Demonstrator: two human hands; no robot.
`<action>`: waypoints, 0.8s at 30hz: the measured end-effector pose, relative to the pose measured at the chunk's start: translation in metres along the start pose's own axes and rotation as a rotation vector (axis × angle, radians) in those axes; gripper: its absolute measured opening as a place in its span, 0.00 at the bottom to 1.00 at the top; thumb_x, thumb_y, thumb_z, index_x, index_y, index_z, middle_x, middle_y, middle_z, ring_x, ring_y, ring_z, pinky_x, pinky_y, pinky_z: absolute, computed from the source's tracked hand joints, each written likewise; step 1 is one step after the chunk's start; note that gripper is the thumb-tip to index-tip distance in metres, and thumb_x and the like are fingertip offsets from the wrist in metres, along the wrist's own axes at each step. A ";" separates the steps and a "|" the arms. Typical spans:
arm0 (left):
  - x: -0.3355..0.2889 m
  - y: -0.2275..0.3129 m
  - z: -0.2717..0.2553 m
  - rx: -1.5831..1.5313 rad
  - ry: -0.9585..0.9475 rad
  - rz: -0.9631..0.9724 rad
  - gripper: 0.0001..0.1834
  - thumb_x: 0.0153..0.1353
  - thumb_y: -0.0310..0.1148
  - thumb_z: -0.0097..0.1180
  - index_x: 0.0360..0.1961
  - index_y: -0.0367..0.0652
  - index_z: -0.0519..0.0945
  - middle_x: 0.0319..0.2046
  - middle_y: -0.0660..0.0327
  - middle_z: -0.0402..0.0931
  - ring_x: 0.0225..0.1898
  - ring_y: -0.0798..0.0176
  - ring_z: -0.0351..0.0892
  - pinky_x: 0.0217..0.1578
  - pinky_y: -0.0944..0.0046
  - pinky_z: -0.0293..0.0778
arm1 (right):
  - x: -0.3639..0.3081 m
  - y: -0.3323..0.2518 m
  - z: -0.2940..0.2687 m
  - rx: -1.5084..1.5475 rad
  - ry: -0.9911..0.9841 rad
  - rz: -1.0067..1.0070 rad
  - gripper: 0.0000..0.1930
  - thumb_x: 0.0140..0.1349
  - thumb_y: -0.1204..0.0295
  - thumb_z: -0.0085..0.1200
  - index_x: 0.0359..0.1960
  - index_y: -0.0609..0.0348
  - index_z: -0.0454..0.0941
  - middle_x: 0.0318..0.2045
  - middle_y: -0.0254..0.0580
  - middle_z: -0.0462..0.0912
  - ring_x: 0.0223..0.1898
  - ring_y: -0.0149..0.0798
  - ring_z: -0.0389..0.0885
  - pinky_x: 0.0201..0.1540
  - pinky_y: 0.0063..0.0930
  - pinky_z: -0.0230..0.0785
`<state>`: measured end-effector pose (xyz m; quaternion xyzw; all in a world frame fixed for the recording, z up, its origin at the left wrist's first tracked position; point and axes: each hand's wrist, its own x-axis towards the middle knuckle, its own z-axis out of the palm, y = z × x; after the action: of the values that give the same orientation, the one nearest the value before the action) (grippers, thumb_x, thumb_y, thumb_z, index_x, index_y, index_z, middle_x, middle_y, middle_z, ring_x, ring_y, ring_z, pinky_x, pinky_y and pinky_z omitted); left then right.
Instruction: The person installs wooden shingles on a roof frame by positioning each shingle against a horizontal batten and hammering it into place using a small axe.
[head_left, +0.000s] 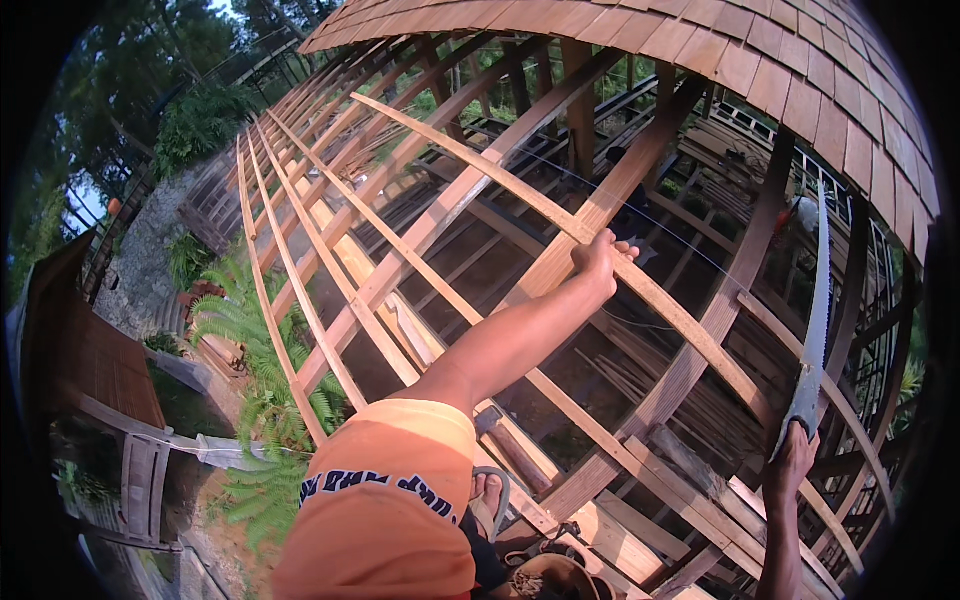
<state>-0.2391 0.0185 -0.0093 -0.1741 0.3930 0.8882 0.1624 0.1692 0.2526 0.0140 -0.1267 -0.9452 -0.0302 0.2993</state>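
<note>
My left hand [601, 258] is closed around a thin wooden batten [470, 170] that runs across the roof frame. The arm reaches out from an orange sleeve at the lower middle. My right hand [793, 462] grips the handle of a hand saw [817, 330], whose long toothed blade points up along the right side. Under both hands lies an open lattice of rafters [610, 195] and battens.
Wooden shingles [760, 70] cover the roof at the top right. My sandalled foot [488, 497] rests on a beam below. Far beneath on the left are ferns [250, 350], a gravel slope and a wooden walkway. Open gaps between the battens show stacked timber under the frame.
</note>
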 end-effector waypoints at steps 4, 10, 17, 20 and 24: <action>0.036 0.027 -0.004 0.023 0.038 0.026 0.12 0.67 0.30 0.53 0.42 0.31 0.70 0.28 0.49 0.77 0.25 0.47 0.84 0.26 0.55 0.83 | 0.042 -0.021 0.014 -0.062 -0.063 -0.025 0.13 0.48 0.86 0.55 0.37 0.63 0.73 0.30 0.55 0.79 0.41 0.59 0.79 0.58 0.53 0.64; 0.096 0.064 -0.026 0.074 0.054 -0.004 0.11 0.65 0.32 0.55 0.41 0.37 0.70 0.28 0.50 0.78 0.31 0.46 0.85 0.34 0.54 0.86 | 0.097 -0.075 0.025 -0.044 -0.102 -0.091 0.12 0.51 0.82 0.55 0.38 0.60 0.75 0.30 0.44 0.80 0.40 0.46 0.82 0.64 0.59 0.59; 0.085 0.041 -0.010 0.088 -0.029 0.014 0.17 0.66 0.33 0.54 0.47 0.29 0.68 0.41 0.42 0.76 0.31 0.44 0.86 0.33 0.52 0.88 | 0.089 -0.046 0.019 -0.045 -0.135 -0.034 0.10 0.54 0.79 0.55 0.38 0.57 0.76 0.33 0.42 0.83 0.42 0.44 0.83 0.64 0.59 0.58; 0.112 0.053 -0.018 0.124 -0.028 0.074 0.11 0.68 0.33 0.54 0.43 0.35 0.72 0.35 0.48 0.79 0.34 0.45 0.86 0.37 0.52 0.86 | 0.099 -0.054 0.039 -0.017 -0.119 -0.039 0.08 0.56 0.78 0.53 0.38 0.56 0.75 0.32 0.42 0.83 0.42 0.43 0.84 0.65 0.58 0.56; 0.174 0.065 -0.031 0.100 -0.036 0.038 0.13 0.66 0.34 0.57 0.45 0.37 0.73 0.35 0.49 0.79 0.36 0.45 0.86 0.38 0.49 0.86 | 0.112 -0.072 0.069 0.043 -0.138 -0.027 0.08 0.59 0.79 0.50 0.40 0.56 0.74 0.31 0.42 0.83 0.41 0.42 0.84 0.67 0.59 0.52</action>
<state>-0.4159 -0.0203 -0.0631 -0.1423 0.4372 0.8733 0.1612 0.0243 0.2173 0.0233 -0.1092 -0.9657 -0.0052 0.2355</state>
